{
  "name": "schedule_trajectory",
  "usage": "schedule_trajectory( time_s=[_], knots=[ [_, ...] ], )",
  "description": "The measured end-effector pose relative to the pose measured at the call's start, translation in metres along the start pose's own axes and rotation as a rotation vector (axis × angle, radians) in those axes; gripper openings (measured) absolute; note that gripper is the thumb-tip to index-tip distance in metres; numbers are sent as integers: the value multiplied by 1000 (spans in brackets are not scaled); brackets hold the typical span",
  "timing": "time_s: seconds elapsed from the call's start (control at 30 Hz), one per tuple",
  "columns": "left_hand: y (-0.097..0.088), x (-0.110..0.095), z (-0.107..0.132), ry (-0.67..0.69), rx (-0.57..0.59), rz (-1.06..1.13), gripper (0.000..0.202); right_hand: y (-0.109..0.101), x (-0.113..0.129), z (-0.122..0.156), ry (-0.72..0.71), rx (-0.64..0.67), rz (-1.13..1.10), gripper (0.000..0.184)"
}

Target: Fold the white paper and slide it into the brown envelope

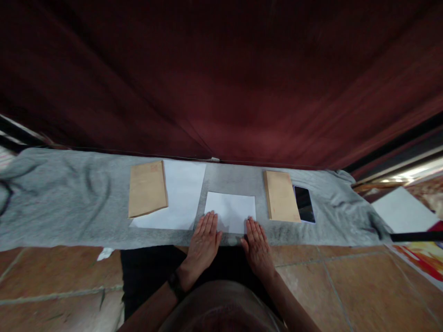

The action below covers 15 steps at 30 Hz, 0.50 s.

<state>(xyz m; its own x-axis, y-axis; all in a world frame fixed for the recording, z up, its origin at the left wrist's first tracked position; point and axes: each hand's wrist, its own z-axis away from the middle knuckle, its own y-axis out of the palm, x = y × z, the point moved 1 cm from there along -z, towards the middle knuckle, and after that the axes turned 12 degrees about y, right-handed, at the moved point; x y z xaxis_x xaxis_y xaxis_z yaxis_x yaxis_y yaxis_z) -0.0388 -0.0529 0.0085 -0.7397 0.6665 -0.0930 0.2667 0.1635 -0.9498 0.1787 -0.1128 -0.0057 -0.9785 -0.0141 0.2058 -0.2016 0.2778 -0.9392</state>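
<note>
A white sheet of paper (pixel 232 207), smaller than the one on its left, lies flat in front of me on a grey cloth. My left hand (pixel 206 235) rests on its near left corner, fingers straight and flat. On the near right corner lies my right hand (pixel 256 242), its fingers also stretched out and the thumb apart. Neither hand grips anything. Left of the small sheet is a larger white sheet (pixel 185 193), partly covered by a stack of brown envelopes (pixel 147 189). To the right sits another brown envelope stack (pixel 283 196).
A dark-screened phone (pixel 305 204) lies partly beside and against the right envelope stack. The grey cloth (pixel 86 198) is wrinkled at both ends. Behind it rises a dark red curtain (pixel 221 92). A scrap of white paper (pixel 105 253) lies on the tiled floor (pixel 58 272).
</note>
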Motion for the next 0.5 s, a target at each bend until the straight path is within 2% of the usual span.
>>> schedule_trajectory(
  time_s=[0.17,0.27,0.37,0.5],
  knots=[
    [19,3,-52,35,-21,90,66,3,3,0,24,2,5,68],
    [32,15,-74,-16,-15,99,65,2,3,-1,30,16,10,68],
    [39,31,-77,-92,-6,73,64,1,3,0,45,27,14,66],
    [40,45,-68,-155,-31,45,63,-1,3,-3,71,53,0,61]
  ],
)
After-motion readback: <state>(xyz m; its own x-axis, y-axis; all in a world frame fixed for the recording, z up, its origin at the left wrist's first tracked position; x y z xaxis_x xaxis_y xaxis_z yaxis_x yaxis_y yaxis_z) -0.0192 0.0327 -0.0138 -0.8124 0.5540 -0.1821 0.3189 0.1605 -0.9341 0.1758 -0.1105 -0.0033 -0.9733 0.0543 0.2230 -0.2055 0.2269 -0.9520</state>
